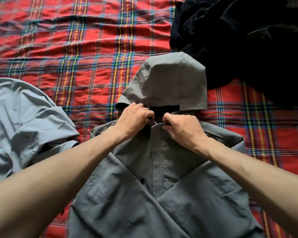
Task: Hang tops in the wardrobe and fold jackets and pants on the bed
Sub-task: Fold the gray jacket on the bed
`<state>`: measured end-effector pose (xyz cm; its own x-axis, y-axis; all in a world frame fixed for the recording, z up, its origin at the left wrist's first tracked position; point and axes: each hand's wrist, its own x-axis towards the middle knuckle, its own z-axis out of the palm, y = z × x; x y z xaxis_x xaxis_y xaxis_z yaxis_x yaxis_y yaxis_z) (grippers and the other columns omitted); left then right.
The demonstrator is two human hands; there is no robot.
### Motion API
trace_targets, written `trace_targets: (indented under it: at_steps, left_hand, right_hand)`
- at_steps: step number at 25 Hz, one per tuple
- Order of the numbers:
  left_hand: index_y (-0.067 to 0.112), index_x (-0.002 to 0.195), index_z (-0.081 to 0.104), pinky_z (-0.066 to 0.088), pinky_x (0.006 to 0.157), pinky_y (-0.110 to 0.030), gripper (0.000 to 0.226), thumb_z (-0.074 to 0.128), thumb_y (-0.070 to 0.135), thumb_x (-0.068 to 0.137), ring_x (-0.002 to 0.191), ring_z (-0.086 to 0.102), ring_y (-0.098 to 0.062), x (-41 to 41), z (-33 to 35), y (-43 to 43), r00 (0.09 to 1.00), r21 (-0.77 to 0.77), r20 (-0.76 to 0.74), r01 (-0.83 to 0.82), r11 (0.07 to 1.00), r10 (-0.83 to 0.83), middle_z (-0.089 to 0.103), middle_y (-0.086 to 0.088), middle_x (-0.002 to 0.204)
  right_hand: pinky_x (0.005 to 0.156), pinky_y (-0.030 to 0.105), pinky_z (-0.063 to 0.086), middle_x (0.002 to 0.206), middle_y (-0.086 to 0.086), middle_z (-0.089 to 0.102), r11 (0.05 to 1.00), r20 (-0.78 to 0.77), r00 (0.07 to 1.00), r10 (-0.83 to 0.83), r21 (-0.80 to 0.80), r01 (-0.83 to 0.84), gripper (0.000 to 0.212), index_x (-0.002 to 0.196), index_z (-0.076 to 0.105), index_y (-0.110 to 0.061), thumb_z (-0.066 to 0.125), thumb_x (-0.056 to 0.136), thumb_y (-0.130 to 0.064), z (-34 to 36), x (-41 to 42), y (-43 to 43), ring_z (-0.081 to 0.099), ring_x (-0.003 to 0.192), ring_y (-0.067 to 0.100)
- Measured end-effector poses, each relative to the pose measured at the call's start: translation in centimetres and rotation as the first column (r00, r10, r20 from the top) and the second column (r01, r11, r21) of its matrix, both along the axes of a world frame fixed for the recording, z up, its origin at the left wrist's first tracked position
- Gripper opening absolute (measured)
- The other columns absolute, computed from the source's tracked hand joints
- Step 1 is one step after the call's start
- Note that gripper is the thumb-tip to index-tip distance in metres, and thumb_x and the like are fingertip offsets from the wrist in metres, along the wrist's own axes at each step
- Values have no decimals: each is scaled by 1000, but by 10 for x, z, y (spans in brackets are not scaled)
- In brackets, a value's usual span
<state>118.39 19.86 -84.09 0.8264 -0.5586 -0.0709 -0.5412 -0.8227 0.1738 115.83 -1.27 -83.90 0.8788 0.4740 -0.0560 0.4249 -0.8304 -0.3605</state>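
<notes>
The grey jacket (162, 169) lay face up on the bed (58, 40), in the lower middle of the frame, with its hood (172, 83) spread flat toward the upper middle. Both sleeves (117, 194) were already folded in and crossed over the chest, so this fold looked roughly halfway done. The left hand (136, 117) and the right hand (182, 129) sat close together at the collar (156, 125), just below the hood. Each grip was closed, the fingers curled and pinching the collar's edge on either side of the front opening. The step in hand seemed to be squaring up the neck, perhaps before the hood was turned down. The hood and the folding up of the body were left to do. At the left edge of the frame, just beside the jacket, lay a pale blue garment (24, 117), rumpled and not folded. In the upper right sat a heap of black clothes (248, 40), unsorted. No wardrobe or hanger showed, so how far the hanging had got could not be told.
</notes>
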Motion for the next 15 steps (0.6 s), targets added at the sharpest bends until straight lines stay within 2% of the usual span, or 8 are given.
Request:
trace_targets:
  at_steps: [2,4,6,7,8,10,12,15]
  left_hand:
    - [25,85,70,41,71,-35,11,62,28,78,80,64,-28,5,4,-17,985,9,-124,-121,993,121,70,-1,78]
    - [27,91,69,47,72,-35,16,58,27,79,87,66,-27,7,10,-24,980,-35,-140,-151,988,145,72,0,87]
    - [26,95,68,51,73,-37,27,48,27,76,89,65,-23,15,24,-21,982,-250,-53,-189,949,182,70,4,92]
    - [24,103,66,50,80,-39,32,47,26,78,96,63,-22,23,27,-19,976,-317,33,-193,929,214,69,3,102]
    - [21,116,63,47,92,-40,38,49,28,82,109,58,-24,31,27,-16,960,-300,120,-209,931,254,64,-1,117]
    - [17,145,42,26,114,-43,60,47,42,92,141,34,-30,46,17,-22,934,-110,195,-282,953,299,38,-12,152]
    - [16,156,16,4,121,-43,75,39,54,96,151,6,-34,63,2,-35,943,32,137,-311,950,304,9,-20,162]
    - [16,157,-2,-2,121,-50,83,35,59,97,150,-6,-38,89,-24,-36,935,128,61,-355,926,350,-2,-21,162]
  right_hand:
    - [56,36,42,82,4,71,996,-6,998,-55,-66,54,22,102,54,-24,56,90,-42,-1,-7,1,68,74,35]
    - [57,37,45,88,5,70,993,22,997,-74,-93,75,27,110,54,-22,55,90,-40,2,-11,5,68,77,35]
    - [68,39,47,97,4,65,988,202,968,-148,61,139,30,112,57,-21,54,86,-36,12,9,1,64,88,31]
    - [80,41,46,109,5,61,976,284,937,-205,130,174,35,117,58,-21,54,85,-35,16,28,-4,59,100,29]
    - [94,43,42,124,8,55,968,327,913,-243,142,207,43,126,56,-21,54,86,-37,18,46,-9,53,114,29]
    - [116,47,24,150,13,37,973,339,914,-223,25,228,59,144,44,-22,53,89,-43,12,79,-18,33,139,32]
    - [122,49,8,161,15,18,980,299,949,-104,-133,149,71,152,30,-24,52,91,-52,-2,102,-20,13,149,34]
    - [120,55,1,162,20,5,958,254,966,-45,-262,113,93,156,16,-26,51,81,-69,-19,125,-14,0,149,42]
